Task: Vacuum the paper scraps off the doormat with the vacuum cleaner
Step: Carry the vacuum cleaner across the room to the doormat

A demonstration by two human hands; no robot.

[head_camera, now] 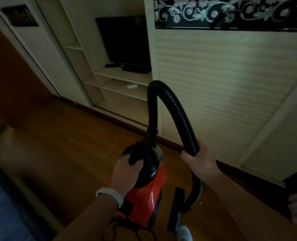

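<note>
A red and black vacuum cleaner (149, 193) hangs above the wooden floor at bottom centre. My left hand (126, 173), with a white band on the wrist, grips its black top handle. A black ribbed hose (172, 108) arches up from the body and down to my right hand (198, 159), which is closed around it. Below that hand the tube curves down to a black floor nozzle (176, 206) near my foot. A tiny pale scrap (200, 203) lies on the floor beside the tube. No doormat is in view.
A cream wardrobe with a ribbed sliding door (222, 80) stands right ahead. Its open shelves (120, 79) hold a dark TV (125, 42). The wooden floor (57, 145) stretches left. A dark blue surface (3, 206) sits at bottom left. The vacuum's cord (126, 230) dangles below.
</note>
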